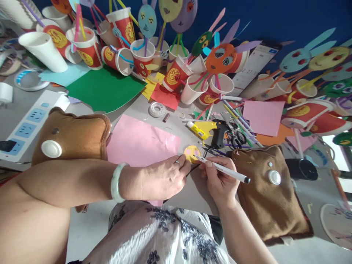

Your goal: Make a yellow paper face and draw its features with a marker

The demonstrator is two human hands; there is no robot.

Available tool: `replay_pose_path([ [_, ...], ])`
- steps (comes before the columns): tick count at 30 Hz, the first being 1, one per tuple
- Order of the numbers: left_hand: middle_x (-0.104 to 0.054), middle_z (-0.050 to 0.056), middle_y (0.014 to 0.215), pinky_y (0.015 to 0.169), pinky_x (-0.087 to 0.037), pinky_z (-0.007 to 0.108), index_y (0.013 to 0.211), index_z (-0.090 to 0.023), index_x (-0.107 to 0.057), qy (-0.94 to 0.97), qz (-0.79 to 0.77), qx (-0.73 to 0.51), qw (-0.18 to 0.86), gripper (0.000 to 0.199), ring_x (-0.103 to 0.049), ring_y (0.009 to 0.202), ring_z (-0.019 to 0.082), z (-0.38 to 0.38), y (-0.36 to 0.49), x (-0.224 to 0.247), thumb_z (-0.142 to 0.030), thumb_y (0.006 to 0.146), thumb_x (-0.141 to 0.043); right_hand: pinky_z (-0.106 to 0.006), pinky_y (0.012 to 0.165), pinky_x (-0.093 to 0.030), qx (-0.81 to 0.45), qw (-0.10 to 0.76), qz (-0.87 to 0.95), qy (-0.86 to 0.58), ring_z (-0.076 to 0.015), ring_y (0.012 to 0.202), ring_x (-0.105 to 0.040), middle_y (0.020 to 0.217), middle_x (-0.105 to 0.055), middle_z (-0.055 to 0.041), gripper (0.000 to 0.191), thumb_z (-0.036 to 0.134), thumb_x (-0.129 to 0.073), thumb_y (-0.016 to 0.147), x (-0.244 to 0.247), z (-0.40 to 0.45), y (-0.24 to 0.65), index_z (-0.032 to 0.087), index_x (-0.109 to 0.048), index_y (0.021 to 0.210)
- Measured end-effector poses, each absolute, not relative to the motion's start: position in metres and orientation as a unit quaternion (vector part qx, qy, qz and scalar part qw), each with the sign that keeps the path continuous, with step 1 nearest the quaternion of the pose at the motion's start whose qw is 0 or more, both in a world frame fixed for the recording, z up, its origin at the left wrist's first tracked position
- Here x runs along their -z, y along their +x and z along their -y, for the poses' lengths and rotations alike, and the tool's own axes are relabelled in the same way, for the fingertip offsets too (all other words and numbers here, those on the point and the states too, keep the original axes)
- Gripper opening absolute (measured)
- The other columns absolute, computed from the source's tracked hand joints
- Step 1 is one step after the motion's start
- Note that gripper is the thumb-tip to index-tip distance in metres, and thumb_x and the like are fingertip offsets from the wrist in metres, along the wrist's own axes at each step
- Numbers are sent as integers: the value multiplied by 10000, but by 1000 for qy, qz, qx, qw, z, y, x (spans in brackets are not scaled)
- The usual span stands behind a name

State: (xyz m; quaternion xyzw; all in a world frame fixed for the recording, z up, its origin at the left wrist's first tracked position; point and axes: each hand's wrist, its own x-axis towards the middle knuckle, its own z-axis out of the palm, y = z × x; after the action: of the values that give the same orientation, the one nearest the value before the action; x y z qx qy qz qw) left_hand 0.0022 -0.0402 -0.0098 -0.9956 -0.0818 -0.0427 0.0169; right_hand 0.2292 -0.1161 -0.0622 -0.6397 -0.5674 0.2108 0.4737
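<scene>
In my right hand (221,179) is a white marker pen (225,170), its tip touching or just over a small yellow paper face (190,157). The face has pink round eyes with dark lines drawn above them. My left hand (162,178) lies at the face's lower left edge, its fingers bent together there; the fingertips are partly hidden, and it seems to hold the paper down. Under my left wrist lies a large pink paper sheet (137,141). A yellow glue stick (197,130) and a black glue gun (220,134) lie just beyond the face.
Brown cushioned pouches (74,135) flank my arms, another brown pouch (271,198) being on the right. Scissors (238,139), a tape roll (157,109) and green paper (107,88) lie farther back. Red and white paper cups (193,89) with paper faces line the back. A power strip (30,124) is left.
</scene>
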Motion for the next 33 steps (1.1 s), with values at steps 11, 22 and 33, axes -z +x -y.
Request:
replay_pose_path([
  [11, -585, 228, 1405, 1153, -381, 461, 1219, -75, -694, -996, 59, 63, 27, 566, -553, 1267, 333, 41, 2, 12, -408, 762, -714, -307, 542, -537, -165, 451, 570, -667, -190, 644, -687, 754, -697, -29, 182, 394, -674, 960, 62, 117, 231, 215, -647, 980],
  [22, -641, 236, 1308, 1068, -417, 453, 1226, -50, -710, -993, 53, 79, 66, 540, -590, 1172, 321, 41, 3, 11, -394, 810, -688, -303, 532, -534, -117, 405, 642, -640, -174, 614, -690, 747, -699, -14, 87, 290, -645, 977, 56, 119, 229, 223, -630, 1031],
  [33, -625, 236, 1351, 1080, -414, 466, 1276, -56, -688, -994, 55, 64, 70, 560, -594, 1163, 323, 40, 2, 8, -388, 826, -710, -288, 548, -545, -117, 398, 651, -636, -152, 587, -684, 781, -721, -6, 69, 281, -628, 986, 55, 117, 227, 228, -630, 1030],
])
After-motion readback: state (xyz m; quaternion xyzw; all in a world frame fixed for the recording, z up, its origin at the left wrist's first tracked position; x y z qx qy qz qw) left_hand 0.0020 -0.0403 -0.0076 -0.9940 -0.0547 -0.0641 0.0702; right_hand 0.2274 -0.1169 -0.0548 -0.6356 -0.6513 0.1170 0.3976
